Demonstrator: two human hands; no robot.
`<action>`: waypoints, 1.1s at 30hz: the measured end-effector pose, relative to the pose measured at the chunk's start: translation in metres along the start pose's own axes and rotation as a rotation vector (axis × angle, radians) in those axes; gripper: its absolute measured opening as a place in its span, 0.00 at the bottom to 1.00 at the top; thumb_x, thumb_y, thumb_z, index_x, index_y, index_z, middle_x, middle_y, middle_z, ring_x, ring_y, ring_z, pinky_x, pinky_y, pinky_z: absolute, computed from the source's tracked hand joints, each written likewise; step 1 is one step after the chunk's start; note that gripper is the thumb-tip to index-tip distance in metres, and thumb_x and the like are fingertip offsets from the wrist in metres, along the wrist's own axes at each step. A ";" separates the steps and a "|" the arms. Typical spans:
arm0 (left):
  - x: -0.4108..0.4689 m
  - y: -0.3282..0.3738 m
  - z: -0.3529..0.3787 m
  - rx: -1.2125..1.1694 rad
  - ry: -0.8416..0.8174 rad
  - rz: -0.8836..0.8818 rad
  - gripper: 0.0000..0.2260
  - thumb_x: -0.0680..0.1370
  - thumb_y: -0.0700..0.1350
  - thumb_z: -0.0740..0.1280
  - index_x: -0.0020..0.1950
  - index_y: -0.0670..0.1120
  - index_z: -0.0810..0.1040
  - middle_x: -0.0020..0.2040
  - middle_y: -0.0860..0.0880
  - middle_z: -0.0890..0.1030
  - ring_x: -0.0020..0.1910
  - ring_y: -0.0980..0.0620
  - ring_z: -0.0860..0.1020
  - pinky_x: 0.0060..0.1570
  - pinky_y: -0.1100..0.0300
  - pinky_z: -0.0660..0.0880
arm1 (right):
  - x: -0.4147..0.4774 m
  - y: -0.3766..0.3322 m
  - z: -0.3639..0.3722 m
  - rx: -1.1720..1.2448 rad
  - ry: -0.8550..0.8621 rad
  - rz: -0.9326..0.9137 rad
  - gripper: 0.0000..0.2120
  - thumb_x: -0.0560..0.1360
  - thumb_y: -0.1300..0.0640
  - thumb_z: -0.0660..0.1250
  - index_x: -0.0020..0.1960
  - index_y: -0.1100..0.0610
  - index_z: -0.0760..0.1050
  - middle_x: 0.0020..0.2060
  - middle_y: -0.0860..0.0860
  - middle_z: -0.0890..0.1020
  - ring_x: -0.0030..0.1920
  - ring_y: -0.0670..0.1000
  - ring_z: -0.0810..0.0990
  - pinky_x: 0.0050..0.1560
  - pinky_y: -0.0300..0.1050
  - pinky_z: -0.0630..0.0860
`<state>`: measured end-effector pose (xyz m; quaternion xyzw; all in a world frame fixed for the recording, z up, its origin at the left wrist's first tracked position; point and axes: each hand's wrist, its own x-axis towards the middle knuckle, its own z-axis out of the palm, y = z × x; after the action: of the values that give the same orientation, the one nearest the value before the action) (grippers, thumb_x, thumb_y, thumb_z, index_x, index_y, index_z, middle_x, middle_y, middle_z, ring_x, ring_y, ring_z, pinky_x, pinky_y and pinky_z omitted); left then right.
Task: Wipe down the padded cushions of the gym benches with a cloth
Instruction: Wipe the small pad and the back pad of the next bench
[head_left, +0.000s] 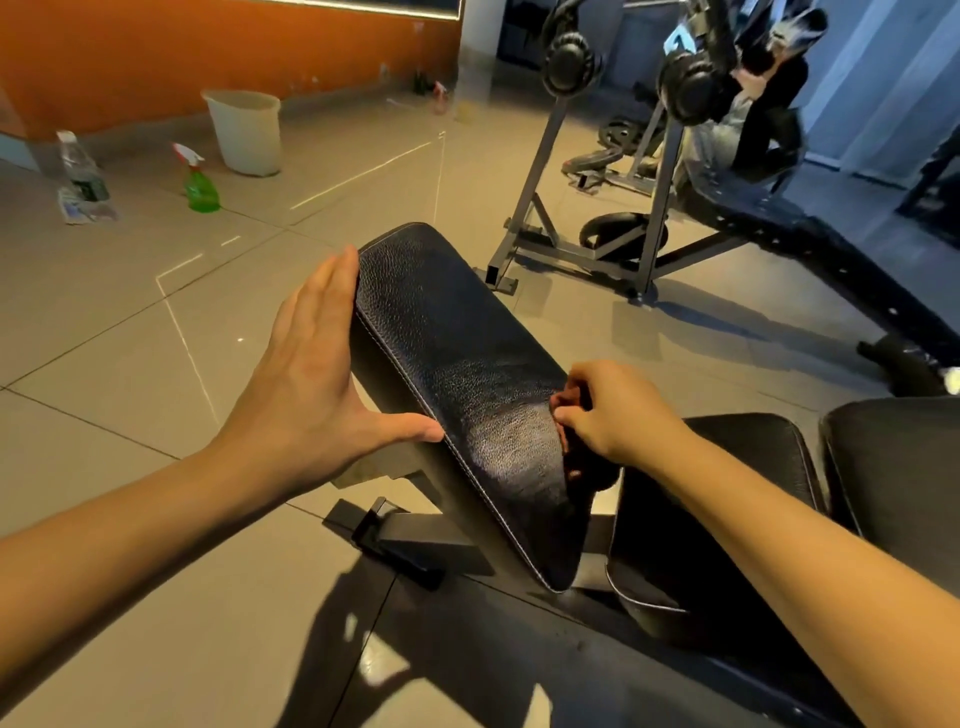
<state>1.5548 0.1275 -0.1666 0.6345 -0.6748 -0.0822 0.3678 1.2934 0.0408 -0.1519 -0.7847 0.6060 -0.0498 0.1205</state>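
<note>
Now the left hand (311, 384) is pressing the cushion (447, 338) with straight fingers, while the right hand (618, 415) is clutching a dark cloth (597, 467).

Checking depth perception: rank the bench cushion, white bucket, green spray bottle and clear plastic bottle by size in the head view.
Bench cushion, though nearest the camera
White bucket
Green spray bottle and clear plastic bottle look alike

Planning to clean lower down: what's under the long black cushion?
Under the cushion, a black metal frame stands on the tiled floor; the cushion covers where they join.
</note>
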 end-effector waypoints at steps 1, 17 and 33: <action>0.000 0.000 0.000 0.001 0.002 0.003 0.66 0.55 0.73 0.73 0.84 0.50 0.44 0.84 0.49 0.51 0.81 0.48 0.51 0.77 0.49 0.53 | 0.005 0.010 0.001 -0.011 0.017 0.052 0.07 0.77 0.53 0.72 0.48 0.56 0.78 0.45 0.51 0.82 0.50 0.55 0.80 0.46 0.47 0.73; 0.001 -0.004 0.002 0.023 0.013 0.008 0.67 0.55 0.72 0.74 0.84 0.48 0.45 0.83 0.48 0.51 0.81 0.48 0.52 0.78 0.51 0.52 | -0.020 -0.006 -0.004 -0.076 -0.139 -0.082 0.06 0.77 0.55 0.71 0.47 0.58 0.79 0.44 0.54 0.83 0.46 0.55 0.81 0.47 0.51 0.79; 0.000 -0.004 0.004 0.022 0.022 0.012 0.67 0.55 0.72 0.75 0.84 0.51 0.43 0.84 0.50 0.50 0.81 0.49 0.50 0.77 0.54 0.51 | -0.039 -0.039 -0.004 0.069 -0.212 -0.286 0.07 0.76 0.52 0.73 0.44 0.49 0.76 0.42 0.46 0.82 0.44 0.47 0.80 0.44 0.45 0.78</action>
<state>1.5552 0.1251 -0.1719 0.6354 -0.6754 -0.0656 0.3684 1.3186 0.0871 -0.1355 -0.8592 0.4699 -0.0043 0.2023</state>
